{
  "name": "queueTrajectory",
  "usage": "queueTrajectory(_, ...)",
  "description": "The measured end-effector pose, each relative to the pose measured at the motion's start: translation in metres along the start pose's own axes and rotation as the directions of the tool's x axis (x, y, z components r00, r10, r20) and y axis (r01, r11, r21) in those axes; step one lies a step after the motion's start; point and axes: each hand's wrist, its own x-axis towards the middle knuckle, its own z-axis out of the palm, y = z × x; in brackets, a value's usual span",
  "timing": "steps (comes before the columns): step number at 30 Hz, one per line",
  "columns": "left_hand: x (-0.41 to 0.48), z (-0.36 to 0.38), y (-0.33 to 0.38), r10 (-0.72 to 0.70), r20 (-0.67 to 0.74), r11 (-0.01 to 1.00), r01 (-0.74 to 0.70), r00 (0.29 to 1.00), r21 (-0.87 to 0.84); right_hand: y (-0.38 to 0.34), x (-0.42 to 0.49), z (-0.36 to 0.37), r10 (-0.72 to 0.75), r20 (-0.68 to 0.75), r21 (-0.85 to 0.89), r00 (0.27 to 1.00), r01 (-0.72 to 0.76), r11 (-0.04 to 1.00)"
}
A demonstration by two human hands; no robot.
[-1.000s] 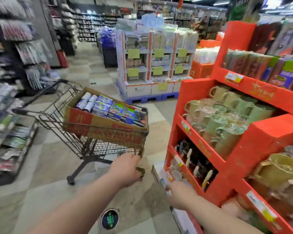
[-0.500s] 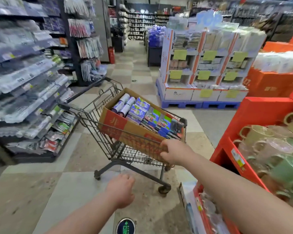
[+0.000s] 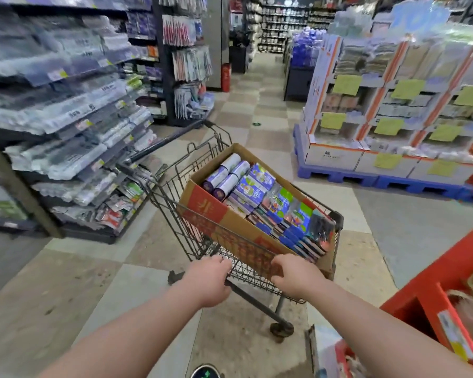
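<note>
A dark wire shopping cart (image 3: 180, 192) stands in the aisle in front of me, its near end toward me. In it sits a cardboard box (image 3: 202, 205) with red print, filled with purple rolls and several blue and green packets (image 3: 260, 197). My left hand (image 3: 208, 279) grips the cart's near wire edge, fingers curled over it. My right hand (image 3: 295, 274) grips the same edge further right, beside the box's near corner.
Shelves of packaged goods (image 3: 66, 126) line the left side. A display of stacked boxes on blue pallets (image 3: 388, 126) stands at the right. A red display stand with mugs (image 3: 448, 290) is close at my lower right. A tiled aisle (image 3: 260, 105) runs ahead.
My view has turned left, away from the red mug stand. My right hand came onto the cart edge, then my left hand rose from below and took hold of it too.
</note>
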Motion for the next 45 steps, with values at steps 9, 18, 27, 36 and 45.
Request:
queueTrajectory(9,0.1,-0.072,-0.043,0.087,-0.149,0.996,-0.083,0.985,0.034,0.0,0.062,0.022,0.085,0.106,0.027,0.991,-0.088,0.996)
queueTrajectory(18,0.194,-0.116,-0.107,0.204,-0.145,0.979,-0.2,0.968,0.044,-0.023,0.154,-0.005,0.222,0.133,0.129,0.966,-0.239,0.963)
queueTrajectory(27,0.257,-0.094,-0.135,0.248,-0.008,0.969,-0.248,0.969,0.009,-0.027,0.214,-0.03,0.297,0.112,0.211,0.948,-0.315,0.925)
queueTrajectory(36,0.299,-0.082,-0.172,0.089,0.055,0.992,-0.083,0.995,-0.098,-0.041,0.32,-0.05,0.174,0.181,0.337,0.968,-0.228,0.913)
queueTrajectory(45,0.339,-0.077,-0.162,0.049,0.062,0.992,-0.042,0.997,-0.116,-0.014,0.392,-0.033,0.287,0.636,0.76,0.717,-0.646,-0.071)
